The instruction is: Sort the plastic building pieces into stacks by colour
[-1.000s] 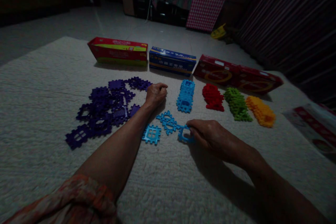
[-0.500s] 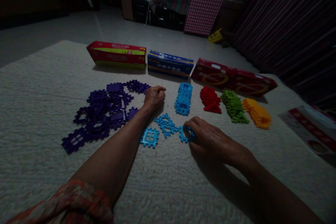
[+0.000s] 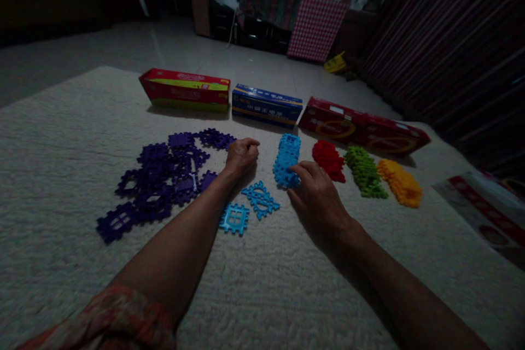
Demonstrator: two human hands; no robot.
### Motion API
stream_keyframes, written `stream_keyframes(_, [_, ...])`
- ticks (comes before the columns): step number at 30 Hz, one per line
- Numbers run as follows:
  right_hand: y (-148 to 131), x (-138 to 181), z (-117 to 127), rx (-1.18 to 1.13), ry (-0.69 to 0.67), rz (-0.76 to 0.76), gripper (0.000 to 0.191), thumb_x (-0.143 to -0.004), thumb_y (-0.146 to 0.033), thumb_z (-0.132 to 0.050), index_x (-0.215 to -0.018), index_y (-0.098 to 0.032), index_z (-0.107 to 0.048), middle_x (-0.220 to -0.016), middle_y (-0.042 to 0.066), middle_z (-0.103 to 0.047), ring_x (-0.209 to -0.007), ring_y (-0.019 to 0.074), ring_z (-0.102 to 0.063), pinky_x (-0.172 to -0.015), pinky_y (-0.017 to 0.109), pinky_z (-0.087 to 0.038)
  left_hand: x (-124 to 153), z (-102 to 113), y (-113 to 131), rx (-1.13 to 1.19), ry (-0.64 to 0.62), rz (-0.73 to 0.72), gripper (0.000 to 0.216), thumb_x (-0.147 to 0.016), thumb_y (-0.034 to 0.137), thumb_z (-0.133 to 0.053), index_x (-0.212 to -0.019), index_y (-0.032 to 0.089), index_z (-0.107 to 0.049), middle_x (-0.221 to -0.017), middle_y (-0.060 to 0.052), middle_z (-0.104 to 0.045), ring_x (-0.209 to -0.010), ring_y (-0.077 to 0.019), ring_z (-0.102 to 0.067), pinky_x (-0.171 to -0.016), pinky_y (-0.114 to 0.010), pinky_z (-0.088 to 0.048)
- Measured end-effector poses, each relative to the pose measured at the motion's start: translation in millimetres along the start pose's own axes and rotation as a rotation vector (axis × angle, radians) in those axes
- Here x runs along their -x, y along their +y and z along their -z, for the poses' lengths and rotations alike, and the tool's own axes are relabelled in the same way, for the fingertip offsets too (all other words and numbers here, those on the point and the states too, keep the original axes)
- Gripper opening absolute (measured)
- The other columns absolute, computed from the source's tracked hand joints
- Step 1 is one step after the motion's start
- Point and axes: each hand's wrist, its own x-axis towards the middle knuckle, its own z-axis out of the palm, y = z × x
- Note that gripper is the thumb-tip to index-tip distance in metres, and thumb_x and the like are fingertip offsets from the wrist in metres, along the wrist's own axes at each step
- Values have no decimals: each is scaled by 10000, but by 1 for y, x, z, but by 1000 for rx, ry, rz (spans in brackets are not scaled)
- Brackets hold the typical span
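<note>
My left hand (image 3: 241, 156) rests as a closed fist on the cream carpet (image 3: 61, 136), between the scattered purple tiles (image 3: 164, 178) and the row of light blue tiles (image 3: 287, 158). Whether the fist holds anything is hidden. My right hand (image 3: 315, 197) lies against the near end of that light blue row, fingers curled over a blue tile there. Two loose light blue tiles sit between my arms: a round-patterned one (image 3: 261, 199) and a window-patterned one (image 3: 234, 219).
Rows of red tiles (image 3: 329, 160), green tiles (image 3: 364, 172) and orange tiles (image 3: 400, 182) lie to the right. Behind them stand a red-yellow box (image 3: 185, 89), a blue box (image 3: 266, 105) and a long red box (image 3: 363, 128). A plastic bag (image 3: 488, 208) lies far right.
My right hand has carried the third loose blue tile away from the other two and up to the near end of the light blue row. My left fist has stayed put.
</note>
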Motion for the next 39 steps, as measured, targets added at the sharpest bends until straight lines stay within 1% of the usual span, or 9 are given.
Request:
stream_keyframes(8, [-4, -1, 5, -60, 34, 46, 429, -861, -166, -588, -1289, -203, -584, -1296, 165, -573, -1193, 343, -550, -997, 556, -484, -3, 3, 9, 303, 24, 188, 326, -737, 168, -547, -988, 145, -754, -691, -24, -707, -524, -115, -615, -529, -214, -499])
stream_keyframes(13, [-31, 5, 1, -190, 5, 287, 238, -925, -141, -545, -1134, -204, -643, -1116, 115, -692, -1038, 263, -630, -916, 454, -503, -2, 12, 20, 423, 29, 281, 310, -721, 137, -554, -986, 141, -715, -655, 9, -659, -465, -75, -545, -476, -177, -438])
stream_keyframes(16, [-54, 13, -5, -243, -95, 402, 244, -958, -147, -523, -1166, -212, -633, -1223, 104, -701, -1128, 252, -620, -1008, 485, -456, -1, 13, 22, 463, 27, 293, 310, -714, 123, -545, -982, 148, -700, -643, 21, -639, -459, -70, -530, -461, -174, -415])
stream_keyframes(21, [-80, 23, -6, -162, -344, 406, 421, -946, -241, -591, -1365, -233, -546, -1536, 119, -508, -1417, 339, -427, -1161, 621, -304, 1, 13, 23, 477, 41, 278, 305, -703, 118, -545, -965, 138, -699, -645, 7, -647, -470, -83, -536, -474, -200, -424])
stream_keyframes(26, [-83, 24, 0, -183, -410, 384, 330, -937, -298, -621, -1258, -226, -587, -1495, 115, -530, -1458, 351, -363, -1198, 646, -224, 1, 12, 24, 485, 48, 283, 283, -706, 106, -543, -939, 135, -700, -625, 14, -633, -462, -84, -527, -484, -207, -428])
stream_keyframes(30, [-85, 26, 1, -291, -372, 359, 222, -914, -269, -648, -1123, -209, -602, -1306, 96, -635, -1344, 285, -477, -1210, 590, -210, 1, 12, 23, 509, 35, 285, 266, -718, 89, -548, -938, 141, -689, -604, 41, -598, -439, -70, -510, -459, -186, -400])
stream_keyframes(35, [-86, 27, -5, -330, -279, 388, 152, -920, -198, -623, -1071, -199, -612, -1168, 85, -698, -1169, 249, -585, -1160, 558, -292, 1, 12, 25, 509, 35, 290, 256, -720, 65, -550, -926, 133, -685, -588, 40, -595, -431, -64, -507, -434, -167, -368])
stream_keyframes(37, [-81, 25, -7, -356, -225, 406, 104, -953, -183, -567, -1041, -192, -622, -1024, 72, -725, -1003, 217, -638, -1060, 494, -414, 2, 11, 25, 505, 36, 294, 258, -724, 56, -540, -925, 130, -684, -583, 40, -592, -430, -63, -508, -430, -164, -365])
stream_keyframes(39, [-72, 21, -5, -384, -157, 407, 127, -992, -191, -509, -1026, -183, -632, -895, 63, -721, -843, 185, -648, -882, 391, -508, 1, 11, 25, 504, 38, 297, 264, -724, 55, -538, -932, 129, -684, -582, 43, -590, -425, -63, -506, -428, -163, -369])
